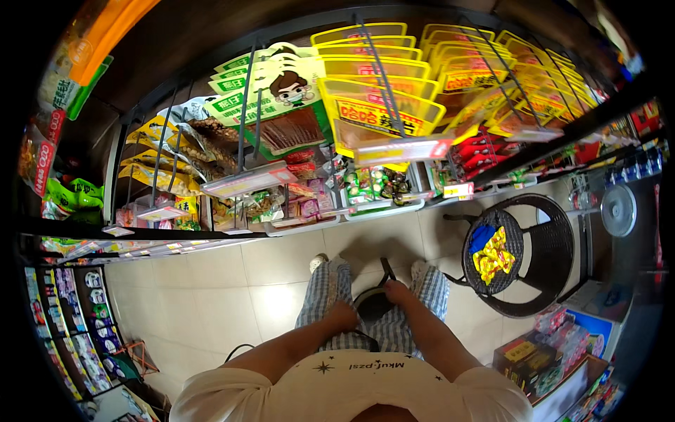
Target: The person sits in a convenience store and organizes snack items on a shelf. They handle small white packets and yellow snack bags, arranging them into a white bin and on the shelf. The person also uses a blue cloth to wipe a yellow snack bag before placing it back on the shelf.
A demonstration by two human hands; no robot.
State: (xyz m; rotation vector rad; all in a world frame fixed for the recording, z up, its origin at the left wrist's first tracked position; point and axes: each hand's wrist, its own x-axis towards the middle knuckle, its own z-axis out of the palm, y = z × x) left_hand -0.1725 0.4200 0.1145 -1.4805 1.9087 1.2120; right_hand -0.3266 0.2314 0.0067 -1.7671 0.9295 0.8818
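Observation:
A dark round-edged seat (373, 305), probably of a stool or chair, shows between my knees, with a dark leg or bar (388, 269) jutting out in front. My right hand (396, 293) is closed at its right edge. On the other side, my left hand (343, 317) is lowered by my left thigh, close to the seat; its fingers are hidden. Checked trousers (328, 287) cover my legs. Ahead hang rows of snack packets: yellow-edged clear bags (379, 113), green-and-cream packets (287, 105) and yellow pouches (158, 166), on metal hooks.
A dark woven chair (559, 253) stands to the right, with yellow packets (494, 256) and a blue item (481, 239) on its seat. Below the hooks are bins of small sweets (377, 184). Boxes and bottles (527, 358) sit lower right, stocked shelves (79, 327) left. The floor is tiled (211, 295).

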